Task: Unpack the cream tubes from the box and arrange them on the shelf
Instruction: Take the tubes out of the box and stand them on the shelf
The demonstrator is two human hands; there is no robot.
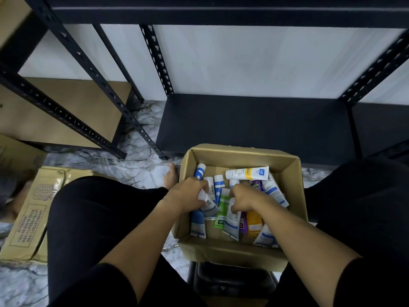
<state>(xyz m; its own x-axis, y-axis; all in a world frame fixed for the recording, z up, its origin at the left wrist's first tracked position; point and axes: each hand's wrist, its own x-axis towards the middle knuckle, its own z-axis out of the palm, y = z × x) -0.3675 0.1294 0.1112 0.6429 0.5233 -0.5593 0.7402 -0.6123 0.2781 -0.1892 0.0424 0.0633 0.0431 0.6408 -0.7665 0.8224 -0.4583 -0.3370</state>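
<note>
- Both hands are down inside the open cardboard box (232, 251), which sits on the floor between the person's knees, right up against the front edge of the black shelf (254, 125)
- The left hand (188, 193) has its fingers curled round a white tube with a barcode (209, 204); the tube's crimped end pokes out toward the person from under the palm, so it looks gripped but not yet lifted clear of the pile
- The right hand (242, 199) is curled with knuckles up over a white-and-grey tube (232, 220); the fingers seem closed on it, though the fingertips are hidden beneath the hand
- Between the two grips lies a green tube (222, 211); beyond the right hand's knuckles, toward the shelf, rests a white-and-yellow tube (247, 173) across the others; just right of the right wrist lie purple and orange tubes
- The shelf board beyond the box shows no tubes on it at all
- Judgement: the task is at its very start, with the box full, perhaps the first pair being picked, and every tube left to place
</note>
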